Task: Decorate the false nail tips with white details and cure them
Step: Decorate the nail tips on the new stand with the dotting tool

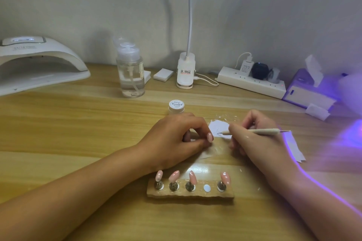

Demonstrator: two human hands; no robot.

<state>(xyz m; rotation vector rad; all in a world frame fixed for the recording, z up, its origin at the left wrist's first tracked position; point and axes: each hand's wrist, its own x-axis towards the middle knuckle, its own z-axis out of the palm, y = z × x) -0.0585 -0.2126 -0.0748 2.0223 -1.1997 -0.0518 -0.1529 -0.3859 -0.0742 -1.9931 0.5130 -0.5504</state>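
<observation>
Head view, right hand (256, 143) gripping pen (260, 130), left hand (174, 139) pinching nail tip (187, 136)

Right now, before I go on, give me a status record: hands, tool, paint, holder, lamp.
left hand: fingers curled on table, what they hold hidden
right hand: holds dotting pen, tip on white paint patch
wooden holder: four pink nail tips standing, fourth slot from left empty
paint jar: upright, behind left hand
nail lamp: far left of table
</observation>
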